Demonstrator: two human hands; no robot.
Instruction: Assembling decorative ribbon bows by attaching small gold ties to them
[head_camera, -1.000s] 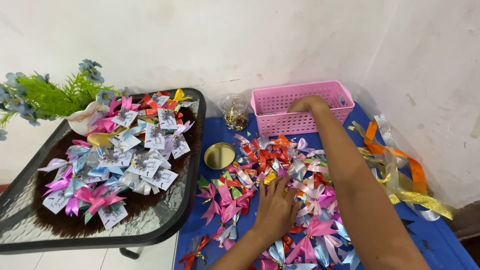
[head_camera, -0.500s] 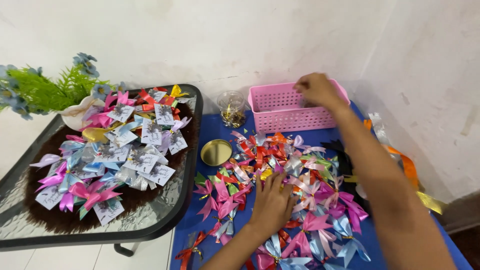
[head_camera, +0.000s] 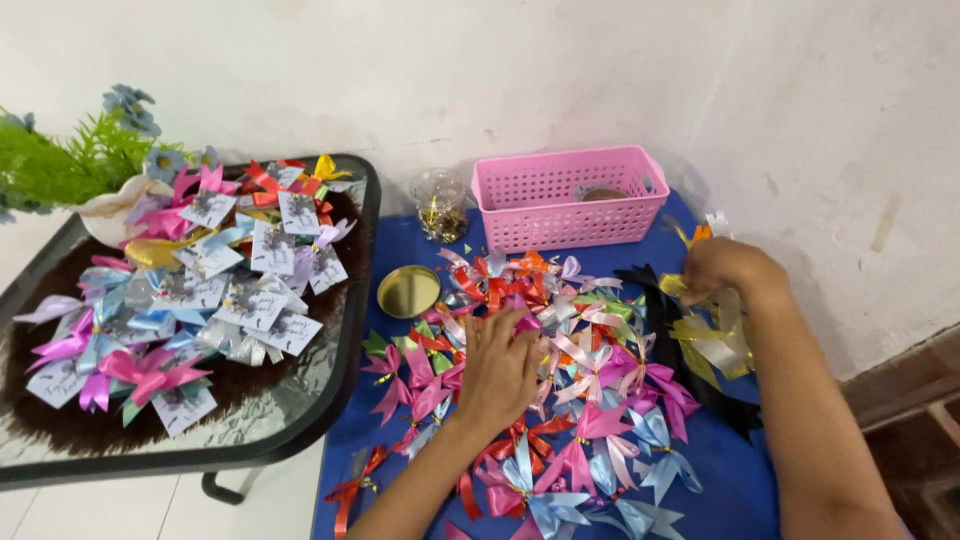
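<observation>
Ribbon bows (head_camera: 560, 380) lie heaped loose at frame centre on the blue bench (head_camera: 400, 470), left hand (head_camera: 500, 370) flat and released on them, right hand (head_camera: 725, 270) grasping gold ribbon (head_camera: 715, 345), while carded bows (head_camera: 200, 300) already fill the left tray (head_camera: 340, 380).

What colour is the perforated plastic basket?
Pink; the basket shows best in the head view.
</observation>
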